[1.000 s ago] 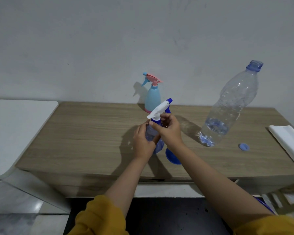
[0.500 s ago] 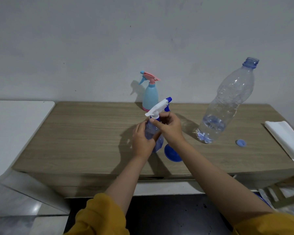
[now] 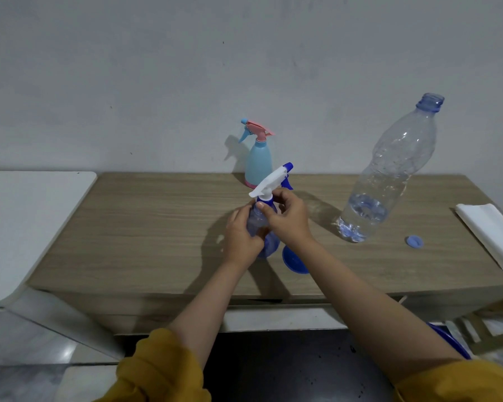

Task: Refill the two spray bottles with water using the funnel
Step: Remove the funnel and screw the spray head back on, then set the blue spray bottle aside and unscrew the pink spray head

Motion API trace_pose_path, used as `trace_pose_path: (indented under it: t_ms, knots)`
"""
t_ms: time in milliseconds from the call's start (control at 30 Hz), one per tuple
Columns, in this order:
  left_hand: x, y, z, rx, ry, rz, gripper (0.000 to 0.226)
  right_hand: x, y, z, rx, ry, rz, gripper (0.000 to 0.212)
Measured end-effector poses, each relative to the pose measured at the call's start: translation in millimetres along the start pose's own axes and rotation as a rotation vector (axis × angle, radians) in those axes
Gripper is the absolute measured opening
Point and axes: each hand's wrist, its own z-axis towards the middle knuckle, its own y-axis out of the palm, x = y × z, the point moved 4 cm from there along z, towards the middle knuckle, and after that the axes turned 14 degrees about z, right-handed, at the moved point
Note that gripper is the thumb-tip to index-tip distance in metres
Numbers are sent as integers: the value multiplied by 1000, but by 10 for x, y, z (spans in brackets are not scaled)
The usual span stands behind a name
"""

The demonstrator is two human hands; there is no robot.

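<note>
A clear blue spray bottle (image 3: 269, 242) stands near the middle of the wooden table (image 3: 157, 227). My left hand (image 3: 240, 237) grips its body. My right hand (image 3: 286, 217) pinches the blue collar under its white and blue spray head (image 3: 270, 181). A blue funnel (image 3: 295, 261) lies on the table just right of the bottle, partly under my right wrist. A light blue spray bottle with a pink head (image 3: 257, 161) stands at the back by the wall. A large clear water bottle (image 3: 389, 175), uncapped and holding a little water, stands to the right.
The water bottle's blue cap (image 3: 415, 242) lies on the table to the right of that bottle. A folded white cloth (image 3: 491, 233) rests at the table's right end. A white surface (image 3: 18, 221) adjoins the table on the left. The wall runs close behind.
My hands stay on the blue spray bottle; the right hand's fingers have shifted a little round the collar. The view has drifted slightly.
</note>
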Motion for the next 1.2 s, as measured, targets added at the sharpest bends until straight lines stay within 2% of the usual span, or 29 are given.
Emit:
trace_pose_path:
  t_ms: [100, 200, 267, 333, 400, 433, 567, 667, 767, 833, 933, 1000, 1100, 1133, 1200]
  knots:
    - [6, -14, -24, 29, -27, 2, 46, 2, 56, -60, 54, -50, -9, 20]
    - [-32, -41, -19, 18, -84, -26, 42, -6, 87, -134, 135, -113, -13, 29]
    - [-84, -59, -5, -11, -107, -18, 41, -43, 75, -184, 230, -76, 37, 50]
    - [-117, -84, -32, -62, -135, -26, 46, -71, 81, -175, 252, -55, -9, 72]
    - [-130, -103, -105, -113, -132, -36, 51, -94, 135, -136, 197, -55, -88, 84]
    - [-130, -112, -160, -136, -118, -34, 52, -103, 177, -108, 168, -50, -104, 81]
    - [-146, -267, -383, -113, -86, -24, 50, -123, 288, 5, 73, -73, -128, 32]
    - [-263, -481, -491, -33, -107, 64, 52, -200, 328, 118, -85, -82, -229, 20]
    - [-387, -778, -550, 49, -137, 234, 55, -355, 373, 216, -222, 38, -223, 19]
    - [-502, -980, -574, 68, -144, 414, 65, -430, 434, 227, -321, 219, -131, 14]
    - [-766, -1190, -607, 37, -212, 648, 94, -378, 573, 87, -542, 481, -85, 19]
    - [-928, -1280, -647, -11, -281, 761, 103, -232, 623, -47, -628, 505, -261, 22]
    - [-1096, -1396, -700, -55, -344, 835, 106, -54, 677, -270, -681, 451, -563, 14]
    - [-1143, -1420, -710, -76, -351, 846, 106, -13, 700, -336, -707, 451, -603, 21]
    - [-1197, -1465, -730, -92, -365, 864, 106, 44, 746, -428, -786, 428, -653, 50]
